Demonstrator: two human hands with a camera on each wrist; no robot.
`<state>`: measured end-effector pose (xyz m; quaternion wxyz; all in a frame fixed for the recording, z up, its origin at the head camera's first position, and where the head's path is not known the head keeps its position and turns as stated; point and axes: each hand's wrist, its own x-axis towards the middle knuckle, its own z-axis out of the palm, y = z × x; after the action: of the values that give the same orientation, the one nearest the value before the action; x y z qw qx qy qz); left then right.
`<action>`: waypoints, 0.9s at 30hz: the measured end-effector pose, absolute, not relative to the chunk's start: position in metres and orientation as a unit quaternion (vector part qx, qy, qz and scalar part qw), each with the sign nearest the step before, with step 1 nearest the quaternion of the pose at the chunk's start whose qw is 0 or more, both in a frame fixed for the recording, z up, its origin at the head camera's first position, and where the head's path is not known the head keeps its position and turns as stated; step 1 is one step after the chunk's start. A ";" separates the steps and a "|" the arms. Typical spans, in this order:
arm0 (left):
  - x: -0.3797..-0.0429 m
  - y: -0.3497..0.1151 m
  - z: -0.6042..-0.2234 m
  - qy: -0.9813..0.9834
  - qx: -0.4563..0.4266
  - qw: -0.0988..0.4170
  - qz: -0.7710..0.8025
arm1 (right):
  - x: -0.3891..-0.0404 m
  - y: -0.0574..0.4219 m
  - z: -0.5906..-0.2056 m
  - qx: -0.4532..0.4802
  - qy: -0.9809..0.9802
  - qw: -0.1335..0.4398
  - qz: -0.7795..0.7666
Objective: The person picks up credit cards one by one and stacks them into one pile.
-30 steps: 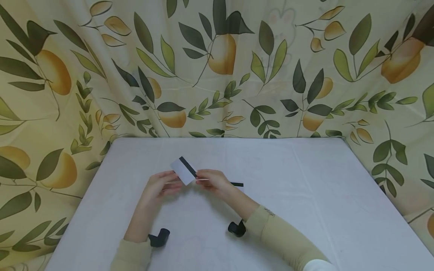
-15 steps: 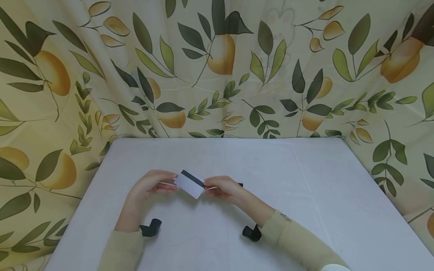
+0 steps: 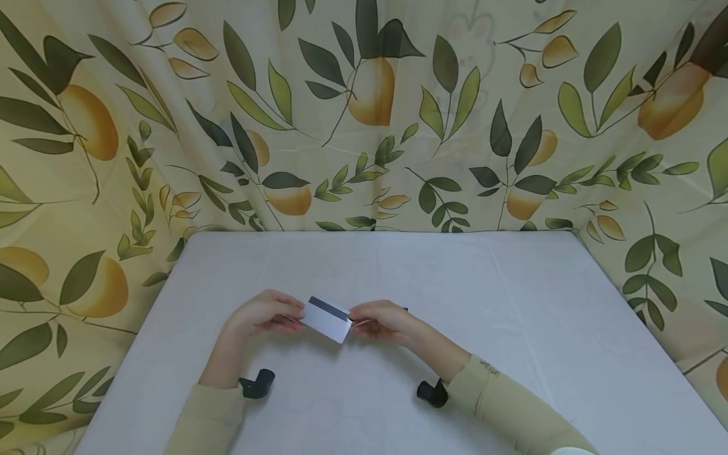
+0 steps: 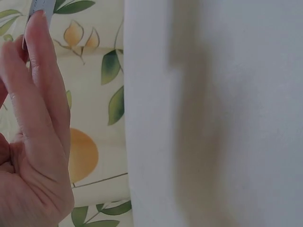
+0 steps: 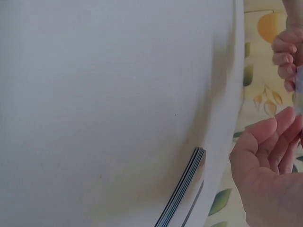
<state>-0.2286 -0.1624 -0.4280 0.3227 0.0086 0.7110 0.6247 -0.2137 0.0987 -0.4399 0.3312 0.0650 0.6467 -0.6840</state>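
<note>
A white card (image 3: 327, 321) with a dark stripe along one long edge is held up over the table, tilted down to the right. My left hand (image 3: 265, 316) pinches its left end. At its right end, the thumb and fingers of my right hand (image 3: 387, 321) grip the corner by the stripe. In the left wrist view, a printed piece of the card (image 4: 43, 6) shows above the fingertips of the left hand (image 4: 40, 113). The right wrist view catches only a sliver of the card (image 5: 299, 90) between the right hand (image 5: 267, 165) and the left.
A stack of thin cards (image 5: 182, 189) lies on the white table (image 3: 512, 303); in the head view it is mostly hidden behind the right hand. Black wrist cameras (image 3: 258, 383) sit by both sleeves. A fruit-patterned curtain (image 3: 364, 126) hangs behind the table.
Both hands have come nearer the table's front and slightly right with the card. The card has turned from steeply slanted to flatter, and the left fingers have closed on its left end.
</note>
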 end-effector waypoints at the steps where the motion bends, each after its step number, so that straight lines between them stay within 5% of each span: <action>1: -0.228 -0.161 -0.429 0.711 0.005 0.323 0.625 | -0.214 0.100 -0.440 0.065 0.648 0.332 -0.682; 9: -0.224 -0.150 -0.433 0.712 -0.014 0.306 0.632 | -0.213 0.107 -0.438 0.074 0.644 0.328 -0.687; 27: -0.216 -0.092 -0.447 0.651 -0.120 0.205 0.720 | -0.196 0.126 -0.444 0.144 0.597 0.215 -0.759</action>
<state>-0.2159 -0.0918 -0.4466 0.2052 -0.1200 0.6515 0.7205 -0.1956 0.1264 -0.4443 0.2152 0.1443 0.5974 -0.7589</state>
